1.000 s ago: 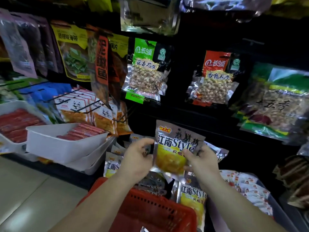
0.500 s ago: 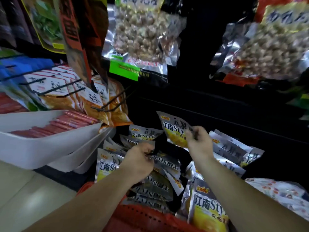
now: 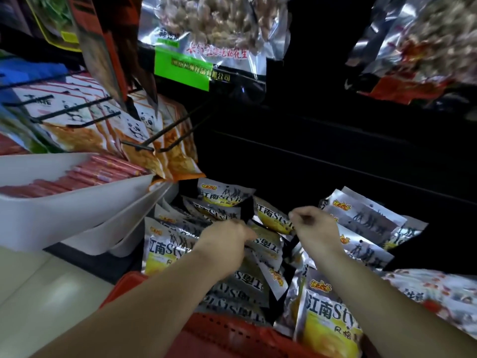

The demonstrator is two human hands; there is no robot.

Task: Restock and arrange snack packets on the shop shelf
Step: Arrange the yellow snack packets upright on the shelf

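Silver-and-yellow snack packets lie in a loose pile on the low, dark shelf, some upside down. My right hand is curled above the middle of the pile, fingertips pinched on the right edge of one packet that rests tilted on the heap. My left hand reaches in from the left, its fingers closed on the top edge of an upside-down packet. More of the same packets stand along the right side and at the back.
A red basket sits right below my forearms. White trays holding red sausages jut out at the left. Panda packets hang on black hooks above them. Large peanut bags hang overhead. Pale floor shows lower left.
The camera moved closer and lower. My right hand brought the packet down from in front of me onto the pile. My left hand let go of it and reached into the heap.
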